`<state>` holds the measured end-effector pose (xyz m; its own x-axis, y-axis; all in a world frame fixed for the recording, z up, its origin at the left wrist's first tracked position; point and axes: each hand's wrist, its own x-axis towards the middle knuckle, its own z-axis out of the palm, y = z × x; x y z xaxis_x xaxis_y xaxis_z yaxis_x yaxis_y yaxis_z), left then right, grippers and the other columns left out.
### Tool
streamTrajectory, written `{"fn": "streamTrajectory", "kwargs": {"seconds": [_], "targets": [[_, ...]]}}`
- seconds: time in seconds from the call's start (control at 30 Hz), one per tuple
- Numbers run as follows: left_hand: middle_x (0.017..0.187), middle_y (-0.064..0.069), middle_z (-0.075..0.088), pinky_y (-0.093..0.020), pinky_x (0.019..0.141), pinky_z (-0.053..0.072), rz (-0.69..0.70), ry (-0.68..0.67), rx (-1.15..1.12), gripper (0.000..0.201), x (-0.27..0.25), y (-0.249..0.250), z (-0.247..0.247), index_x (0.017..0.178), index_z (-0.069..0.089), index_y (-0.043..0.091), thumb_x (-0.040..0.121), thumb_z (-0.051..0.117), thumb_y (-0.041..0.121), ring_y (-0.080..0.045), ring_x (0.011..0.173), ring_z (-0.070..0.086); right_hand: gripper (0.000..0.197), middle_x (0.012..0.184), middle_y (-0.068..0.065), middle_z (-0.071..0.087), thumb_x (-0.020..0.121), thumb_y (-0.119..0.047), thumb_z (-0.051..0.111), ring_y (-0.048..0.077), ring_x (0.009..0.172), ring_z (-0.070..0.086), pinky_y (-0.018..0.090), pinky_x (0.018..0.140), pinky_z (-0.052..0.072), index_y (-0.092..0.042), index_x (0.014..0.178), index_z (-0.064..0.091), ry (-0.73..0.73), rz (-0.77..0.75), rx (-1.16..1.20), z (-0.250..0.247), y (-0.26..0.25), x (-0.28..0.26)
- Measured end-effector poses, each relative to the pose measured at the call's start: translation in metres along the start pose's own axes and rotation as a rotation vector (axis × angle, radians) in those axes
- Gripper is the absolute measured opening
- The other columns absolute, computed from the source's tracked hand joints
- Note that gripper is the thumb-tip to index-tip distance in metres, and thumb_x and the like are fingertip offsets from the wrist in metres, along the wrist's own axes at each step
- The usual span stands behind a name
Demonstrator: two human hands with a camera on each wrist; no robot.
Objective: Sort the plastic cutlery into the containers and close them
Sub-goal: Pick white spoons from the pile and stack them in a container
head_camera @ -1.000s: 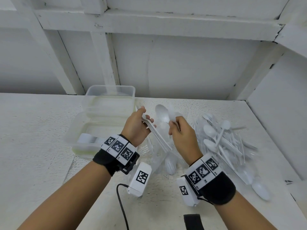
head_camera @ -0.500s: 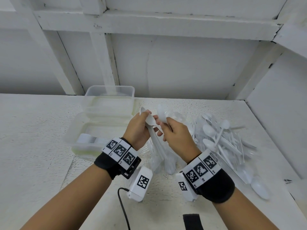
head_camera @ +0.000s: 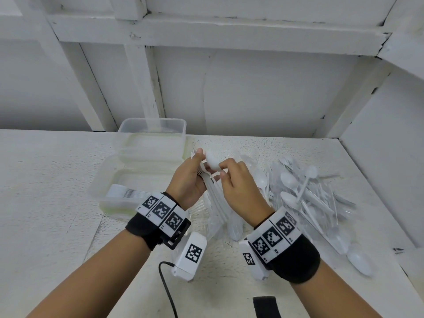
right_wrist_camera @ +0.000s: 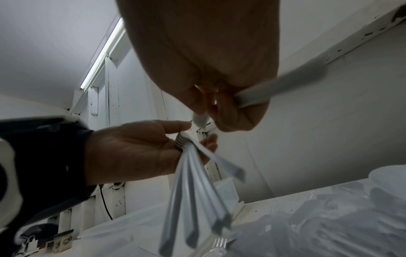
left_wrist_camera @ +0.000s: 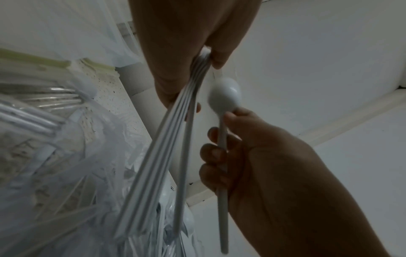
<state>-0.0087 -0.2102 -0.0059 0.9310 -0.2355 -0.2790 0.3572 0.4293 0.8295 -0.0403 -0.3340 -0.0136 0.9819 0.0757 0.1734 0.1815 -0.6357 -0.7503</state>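
I am mid-sort, gathering spoons above the bench (head_camera: 57, 180): my left hand (head_camera: 187, 182) grips a fanned stack of spoons (left_wrist_camera: 167, 156) by their bowls, and my right hand (head_camera: 238, 189) has its fingers curled round the handle of a single spoon (left_wrist_camera: 224, 99), bowl up beside the stack. Next, I judge, that spoon must nest into the stack. The open containers (head_camera: 137, 171) sit at the far left and the loose cutlery pile (head_camera: 305, 198) lies on the right.

A black cable (head_camera: 166, 288) and black strap (head_camera: 267, 307) lie on the white table (head_camera: 46, 203).
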Motion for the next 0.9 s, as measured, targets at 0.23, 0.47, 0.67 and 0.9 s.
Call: {"fn": "streamTrajectory", "kwargs": {"seconds": [0.23, 0.47, 0.67, 0.9], "targets": [[0.086, -0.01, 0.054, -0.032, 0.074, 0.052, -0.021, -0.002, 0.026, 0.032, -0.005, -0.001, 0.005, 0.096, 0.047, 0.012, 0.09, 0.046, 0.043, -0.021, 0.081, 0.059, 0.038, 0.088, -0.002, 0.047, 0.088, -0.031, 0.039, 0.02, 0.091, 0.042, 0.03, 0.078, 0.039, -0.022, 0.113, 0.066, 0.048, -0.079, -0.143, 0.01, -0.002, 0.004], [0.089, -0.008, 0.057, -0.041, 0.089, 0.047, 0.029, 0.125, 0.006, 0.031, -0.004, 0.007, -0.005, 0.097, 0.049, 0.014, 0.096, 0.04, 0.044, -0.023, 0.093, 0.058, 0.047, 0.121, 0.003, 0.044, 0.093, -0.027, 0.051, 0.021, 0.109, 0.049, 0.035, 0.091, 0.047, -0.03, 0.138, 0.038, -0.106, -0.095, -0.062, 0.016, -0.01, 0.0], [0.097, -0.01, 0.062, -0.037, 0.08, 0.048, 0.061, 0.187, -0.016, 0.03, -0.011, 0.024, -0.014, 0.099, 0.047, 0.015, 0.098, 0.036, 0.042, -0.022, 0.09, 0.061, 0.048, 0.124, 0.008, 0.056, 0.099, -0.027, 0.039, 0.028, 0.095, 0.061, 0.037, 0.073, 0.049, -0.023, 0.144, 0.024, -0.112, -0.178, -0.305, 0.03, -0.021, 0.0], [0.105, -0.007, 0.064, -0.033, 0.093, 0.044, 0.013, 0.16, 0.548, 0.039, -0.023, 0.076, -0.067, 0.099, 0.058, 0.019, 0.098, 0.029, 0.046, -0.019, 0.097, 0.059, 0.04, 0.111, 0.007, 0.055, 0.098, -0.021, 0.04, 0.027, 0.093, 0.056, 0.038, 0.077, 0.047, -0.024, 0.137, 0.039, -0.142, -0.211, -0.282, 0.023, -0.041, 0.032]]}}
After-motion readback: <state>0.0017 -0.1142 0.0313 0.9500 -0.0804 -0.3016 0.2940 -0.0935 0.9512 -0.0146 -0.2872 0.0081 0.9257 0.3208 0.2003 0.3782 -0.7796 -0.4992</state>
